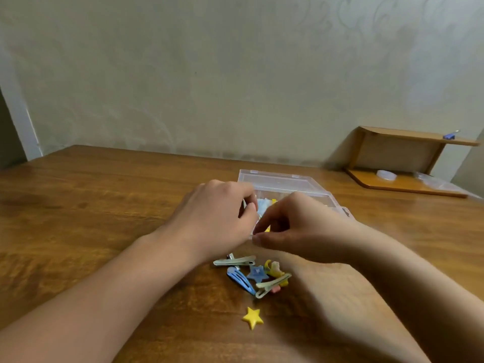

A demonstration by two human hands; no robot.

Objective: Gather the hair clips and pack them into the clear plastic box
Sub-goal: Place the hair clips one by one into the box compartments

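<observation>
Here, your two hands met over the near edge of the clear plastic box [285, 183], which stood open on the wooden table [104, 195] toward its far side, lid laid back toward the wall. Your left hand [214, 218] was curled, its fingers bent inward at the box's near-left corner; whether they pinched a clip or only the box wall could not be told. Your right hand [301, 229] was curled too, thumb and forefinger closed as if on something small and yellow at the box's near rim, though the object itself was mostly hidden. Pale blue and yellow pieces showed inside the box between your hands.

The remaining hair clips [252, 277] lay in a loose heap on the table, on the side of the box nearer you, directly beneath and between your wrists. Two pale green clips lay with their long axes roughly crosswise, left to right; a blue snap clip [241, 280] ran diagonally, from far-left to near-right. A yellow star [252, 317] sat apart, nearer still to the table's front edge.

The next pick therefore probably lay back toward you, not forward. Both hands were about equally near the heap; the left sat slightly closer to the upper green clip, the right to the lower one.
</observation>
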